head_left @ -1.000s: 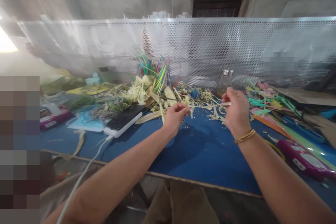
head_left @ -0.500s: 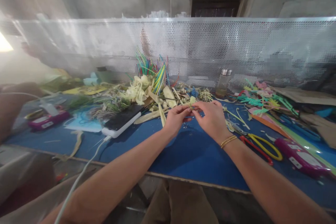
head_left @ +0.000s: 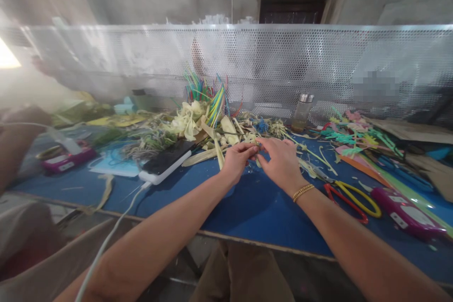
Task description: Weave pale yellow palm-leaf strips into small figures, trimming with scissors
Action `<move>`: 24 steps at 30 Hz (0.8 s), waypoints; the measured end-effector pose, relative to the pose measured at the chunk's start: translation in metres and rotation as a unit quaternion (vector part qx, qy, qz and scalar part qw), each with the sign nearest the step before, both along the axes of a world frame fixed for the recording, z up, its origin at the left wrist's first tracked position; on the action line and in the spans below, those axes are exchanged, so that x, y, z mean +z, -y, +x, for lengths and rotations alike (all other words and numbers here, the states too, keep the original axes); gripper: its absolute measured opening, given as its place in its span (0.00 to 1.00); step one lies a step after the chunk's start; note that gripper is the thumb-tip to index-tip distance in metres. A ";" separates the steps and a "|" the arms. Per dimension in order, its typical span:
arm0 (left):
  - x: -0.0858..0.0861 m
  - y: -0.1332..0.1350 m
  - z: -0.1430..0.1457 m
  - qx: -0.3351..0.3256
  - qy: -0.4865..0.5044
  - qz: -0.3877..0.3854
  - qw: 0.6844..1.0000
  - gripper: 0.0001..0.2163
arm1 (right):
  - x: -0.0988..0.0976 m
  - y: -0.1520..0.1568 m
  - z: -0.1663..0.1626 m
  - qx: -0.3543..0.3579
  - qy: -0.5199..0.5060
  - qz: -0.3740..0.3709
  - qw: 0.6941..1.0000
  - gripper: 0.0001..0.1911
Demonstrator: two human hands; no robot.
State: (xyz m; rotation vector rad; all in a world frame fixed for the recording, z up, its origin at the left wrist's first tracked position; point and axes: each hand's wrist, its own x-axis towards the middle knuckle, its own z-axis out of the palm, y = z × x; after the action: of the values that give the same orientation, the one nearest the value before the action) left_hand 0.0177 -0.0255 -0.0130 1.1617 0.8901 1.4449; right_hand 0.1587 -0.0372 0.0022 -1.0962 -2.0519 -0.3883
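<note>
My left hand point(head_left: 238, 160) is closed, its thumb and index finger pinching a small pale yellow-green piece point(head_left: 257, 143) that looks like dried husk. Curled over the same piece from the other side, my right hand point(head_left: 281, 158) touches it with its fingertips; a gold bracelet point(head_left: 303, 192) circles that wrist. Fingers hide most of the piece. Just behind the hands lie pale husk strips point(head_left: 229, 130) and a bunch of cream husk petals point(head_left: 187, 120). Scissors point(head_left: 350, 200) with red and yellow handles rest beside my right forearm.
A phone point(head_left: 168, 158) on a white power bank point(head_left: 166, 170) with a cable lies left. Purple power strips point(head_left: 406, 212) sit on the blue table point(head_left: 269, 217). A glass bottle point(head_left: 302, 113) stands near the perforated screen point(head_left: 279, 56). Another person's arm point(head_left: 21, 141) is at far left.
My right hand has shifted slightly left and its thumb has lowered away from the index finger. The yellow-green piece shows less now. The other person's arm at far left has moved.
</note>
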 end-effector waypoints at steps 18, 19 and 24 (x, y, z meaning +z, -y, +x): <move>-0.002 -0.003 -0.001 0.026 -0.020 0.022 0.999 0.12 | 0.007 -0.004 0.011 0.062 -0.169 -0.034 0.983 0.18; -0.001 -0.002 0.000 0.020 -0.023 0.019 0.999 0.12 | 0.005 -0.007 0.011 0.087 -0.180 -0.049 0.979 0.16; 0.000 0.001 0.001 -0.009 -0.025 0.003 1.000 0.13 | -0.011 -0.017 0.006 0.105 -0.117 -0.102 0.982 0.23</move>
State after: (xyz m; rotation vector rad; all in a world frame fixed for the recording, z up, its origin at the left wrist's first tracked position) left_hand 0.0185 -0.0262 -0.0129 1.2123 0.9064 1.4103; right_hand 0.1650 -0.0206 -0.0085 -0.9800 -2.0010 0.0566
